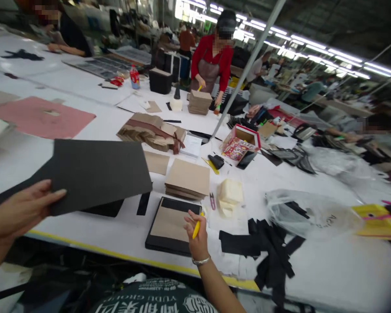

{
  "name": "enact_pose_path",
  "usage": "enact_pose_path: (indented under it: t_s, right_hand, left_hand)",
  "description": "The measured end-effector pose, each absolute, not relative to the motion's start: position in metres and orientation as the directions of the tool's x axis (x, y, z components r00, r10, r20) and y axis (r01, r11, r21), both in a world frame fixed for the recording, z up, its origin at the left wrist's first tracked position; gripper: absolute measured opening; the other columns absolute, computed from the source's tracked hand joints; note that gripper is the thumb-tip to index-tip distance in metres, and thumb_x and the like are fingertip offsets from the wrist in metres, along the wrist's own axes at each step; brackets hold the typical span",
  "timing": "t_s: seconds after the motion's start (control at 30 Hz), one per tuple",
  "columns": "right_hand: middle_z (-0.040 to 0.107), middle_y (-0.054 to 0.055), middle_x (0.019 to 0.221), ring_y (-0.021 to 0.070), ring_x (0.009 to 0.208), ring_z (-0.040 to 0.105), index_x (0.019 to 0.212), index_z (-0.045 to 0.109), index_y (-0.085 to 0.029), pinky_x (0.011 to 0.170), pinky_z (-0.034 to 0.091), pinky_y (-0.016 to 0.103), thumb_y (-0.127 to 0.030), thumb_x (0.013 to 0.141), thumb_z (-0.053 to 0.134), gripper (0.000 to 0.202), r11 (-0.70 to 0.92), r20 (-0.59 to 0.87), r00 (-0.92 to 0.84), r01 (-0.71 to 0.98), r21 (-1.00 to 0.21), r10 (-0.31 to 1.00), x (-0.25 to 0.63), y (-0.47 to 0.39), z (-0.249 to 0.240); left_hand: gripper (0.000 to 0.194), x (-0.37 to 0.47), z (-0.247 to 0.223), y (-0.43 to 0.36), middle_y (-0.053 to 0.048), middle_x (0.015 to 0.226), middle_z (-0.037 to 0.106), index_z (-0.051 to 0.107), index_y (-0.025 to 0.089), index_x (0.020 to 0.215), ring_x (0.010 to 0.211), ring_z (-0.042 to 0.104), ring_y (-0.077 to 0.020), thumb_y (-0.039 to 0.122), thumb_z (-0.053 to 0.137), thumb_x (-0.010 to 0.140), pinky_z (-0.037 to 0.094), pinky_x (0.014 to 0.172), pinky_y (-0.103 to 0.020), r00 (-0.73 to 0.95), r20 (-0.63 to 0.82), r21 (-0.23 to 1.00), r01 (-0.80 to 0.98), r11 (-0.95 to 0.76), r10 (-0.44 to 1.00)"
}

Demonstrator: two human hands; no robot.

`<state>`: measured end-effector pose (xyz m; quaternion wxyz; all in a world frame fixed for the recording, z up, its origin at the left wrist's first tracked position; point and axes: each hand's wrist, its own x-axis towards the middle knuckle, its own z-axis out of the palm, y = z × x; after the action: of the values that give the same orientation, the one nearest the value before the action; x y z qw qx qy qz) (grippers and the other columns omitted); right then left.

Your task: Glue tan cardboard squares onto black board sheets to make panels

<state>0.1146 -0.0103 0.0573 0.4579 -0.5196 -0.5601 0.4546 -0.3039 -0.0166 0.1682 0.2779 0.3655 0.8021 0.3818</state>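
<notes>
My left hand [35, 202] grips a stiff dark grey sheet [101, 174] by its left edge, raised over the table. In my right hand [197, 237] is a yellow-handled tool [196, 229], whose working end I cannot make out. That hand is over the right side of a beige panel [169, 224] lying on a black board [153, 244] near the table's front edge. Just behind stands a stack of beige panels [189, 176]. Small pink-handled snips [212, 201] and a cream-coloured block [231, 191] lie to the right of the stack.
Black strips [267, 248] are heaped at the right, beside a clear plastic bag [299, 213]. A red patterned box [241, 143] stands near a slanting metal pole [244, 78]. Across the table, a person in red [211, 61] works at another beige stack [199, 102].
</notes>
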Motion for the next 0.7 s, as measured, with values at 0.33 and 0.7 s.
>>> enact_pose_path:
  t_s: [0.33, 0.7]
  right_hand:
    - [0.055, -0.001, 0.073, 0.0130, 0.059, 0.054, 0.086, 0.044, -0.020, 0.058, 0.043, 0.025, -0.029, 0.076, 0.050, 0.014, -0.092, 0.008, 0.159, 0.611, -0.786, 0.987, 0.169, -0.011, 0.007]
    - [0.060, 0.003, 0.074, 0.0156, 0.066, 0.058, 0.097, 0.053, -0.018, 0.060, 0.042, 0.024, -0.039, 0.083, 0.043, 0.028, -0.020, 0.084, 0.081, 0.828, -0.561, 0.993, 0.227, -0.006, 0.006]
  left_hand:
    - [0.035, -0.113, 0.013, -0.024, 0.001, 0.062, 0.058, 0.049, 0.018, 0.073, 0.064, 0.058, -0.0177, 0.052, 0.055, 0.066, 0.045, 0.060, -0.028, 0.016, -0.412, 0.842, 0.389, 0.374, 0.911]
    - [0.042, -0.101, -0.017, -0.010, -0.008, 0.075, 0.063, 0.045, 0.014, 0.103, 0.071, 0.061, -0.0245, 0.048, 0.040, 0.078, 0.041, 0.061, -0.030, 0.104, -0.385, 0.343, 0.939, 0.037, 0.917]
